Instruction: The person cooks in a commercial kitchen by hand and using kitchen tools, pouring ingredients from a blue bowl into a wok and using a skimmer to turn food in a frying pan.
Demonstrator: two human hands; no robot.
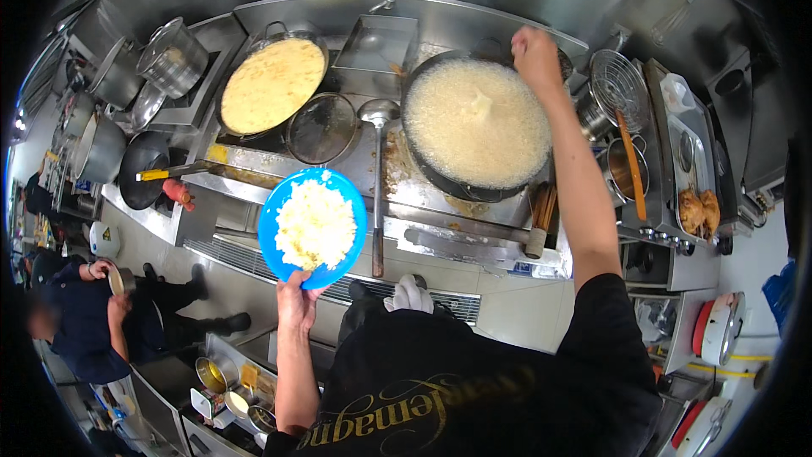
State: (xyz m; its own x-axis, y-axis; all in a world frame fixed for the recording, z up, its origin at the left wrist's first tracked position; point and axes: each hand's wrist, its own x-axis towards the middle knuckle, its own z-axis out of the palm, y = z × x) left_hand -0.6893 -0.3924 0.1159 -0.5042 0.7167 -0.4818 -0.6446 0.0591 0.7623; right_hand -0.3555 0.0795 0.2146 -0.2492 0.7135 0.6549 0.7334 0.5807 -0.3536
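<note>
My left hand (297, 298) grips the near rim of a blue plastic bowl (269, 228), thumb on top. Pale, finely chopped food (315, 225) lies heaped in it, with crumbs stuck to the rim. My right hand (535, 54) is raised at the far right edge of a large black wok (438, 181), its fingers curled together. Whether anything is between those fingers cannot be made out. Pale, bubbling liquid (476, 133) fills the wok, with a foamy peak near its middle. A dark round container (564, 65) is partly hidden behind my right wrist.
A long-handled ladle (379, 158) lies between the wok and a round mesh strainer (322, 129). Behind that is a second wok of yellow food (274, 86). At right are a wire skimmer (618, 86) and roast poultry (698, 211). A co-worker (89, 317) holds a pan at left.
</note>
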